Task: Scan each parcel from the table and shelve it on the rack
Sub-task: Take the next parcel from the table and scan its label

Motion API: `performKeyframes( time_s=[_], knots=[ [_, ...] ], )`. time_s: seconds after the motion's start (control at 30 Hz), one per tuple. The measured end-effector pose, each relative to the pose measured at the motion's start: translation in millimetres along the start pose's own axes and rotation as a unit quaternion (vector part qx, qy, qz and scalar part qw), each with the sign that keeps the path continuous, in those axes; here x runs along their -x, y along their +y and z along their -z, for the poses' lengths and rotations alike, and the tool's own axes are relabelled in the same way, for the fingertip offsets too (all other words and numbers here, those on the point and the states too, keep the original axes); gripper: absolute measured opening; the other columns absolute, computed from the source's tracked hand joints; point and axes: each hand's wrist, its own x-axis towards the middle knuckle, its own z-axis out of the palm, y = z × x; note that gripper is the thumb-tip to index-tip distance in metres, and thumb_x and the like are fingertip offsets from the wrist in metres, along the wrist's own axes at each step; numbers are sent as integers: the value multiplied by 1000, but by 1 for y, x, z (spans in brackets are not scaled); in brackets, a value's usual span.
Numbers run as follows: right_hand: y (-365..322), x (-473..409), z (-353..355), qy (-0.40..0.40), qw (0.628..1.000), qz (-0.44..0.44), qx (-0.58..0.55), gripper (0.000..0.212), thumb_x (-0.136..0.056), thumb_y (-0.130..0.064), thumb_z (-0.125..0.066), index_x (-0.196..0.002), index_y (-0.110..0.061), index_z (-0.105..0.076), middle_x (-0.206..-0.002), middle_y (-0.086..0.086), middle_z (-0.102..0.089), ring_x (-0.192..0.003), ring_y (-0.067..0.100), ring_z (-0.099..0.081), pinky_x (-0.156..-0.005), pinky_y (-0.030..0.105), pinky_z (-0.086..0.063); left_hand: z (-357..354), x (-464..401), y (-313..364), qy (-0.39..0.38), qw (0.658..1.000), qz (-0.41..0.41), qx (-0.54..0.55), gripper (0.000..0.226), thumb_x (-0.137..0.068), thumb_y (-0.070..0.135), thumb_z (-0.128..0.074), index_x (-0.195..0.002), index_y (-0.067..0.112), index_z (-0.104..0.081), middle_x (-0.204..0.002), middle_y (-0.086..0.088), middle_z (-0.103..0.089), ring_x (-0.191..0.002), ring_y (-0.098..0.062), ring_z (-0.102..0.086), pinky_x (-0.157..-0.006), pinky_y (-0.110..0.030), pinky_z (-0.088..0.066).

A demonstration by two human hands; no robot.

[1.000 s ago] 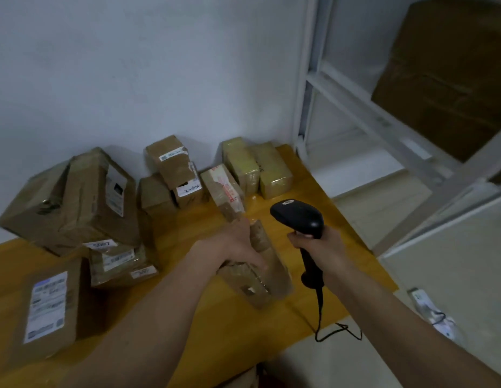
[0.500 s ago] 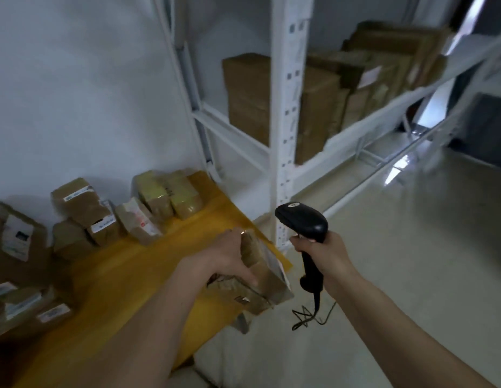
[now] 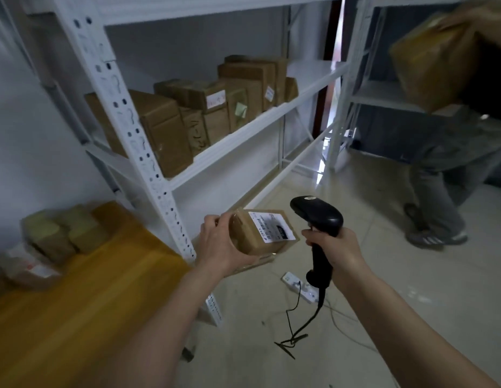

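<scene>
My left hand grips a small brown parcel in the air beside the rack post, its white barcode label facing up. Just right of it, my right hand holds a black handheld scanner by the handle, head level with the parcel. The white metal rack stands in front of me; several brown boxes sit on its middle shelf. The yellow table is at lower left with a few parcels along its far edge.
Another person stands at the right, carrying a large brown box near a second rack. A white power strip and the scanner cable lie on the tiled floor below my hands.
The view has swung right from the table to the rack. The parcel has left the table and turned so its label faces up; the scanner stays beside it.
</scene>
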Motion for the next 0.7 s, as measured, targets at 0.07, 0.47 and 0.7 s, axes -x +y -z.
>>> performKeyframes(
  time_s=[0.07,0.47,0.7],
  knots=[
    [-9,-7,15,5,1000,8,-15,17,-75,-3,-72,-89,1,-63,-79,12,-55,-76,25,-52,-71,36,-42,-4,-1,18,16,1000,-15,3,110,-49,53,-91,-140,31,-33,-132,4,-31,-124,-13,-33,-99,-31,-40],
    [-83,-73,48,34,992,78,-88,13,-74,-3,-76,-76,-11,-66,-70,6,-63,-76,25,-60,-75,38,-47,2,-83,105,131,986,-31,97,106,-47,49,-92,-136,26,-39,-128,5,-36,-124,-14,-39,-95,-26,-38],
    [-168,-136,42,-34,984,133,-114,21,-77,0,-73,-96,-6,-67,-91,16,-70,-87,30,-67,-89,44,-50,27,-167,146,189,969,-40,156,111,-51,51,-91,-142,27,-33,-140,5,-44,-130,-17,-39,-106,-36,-39]
  ],
)
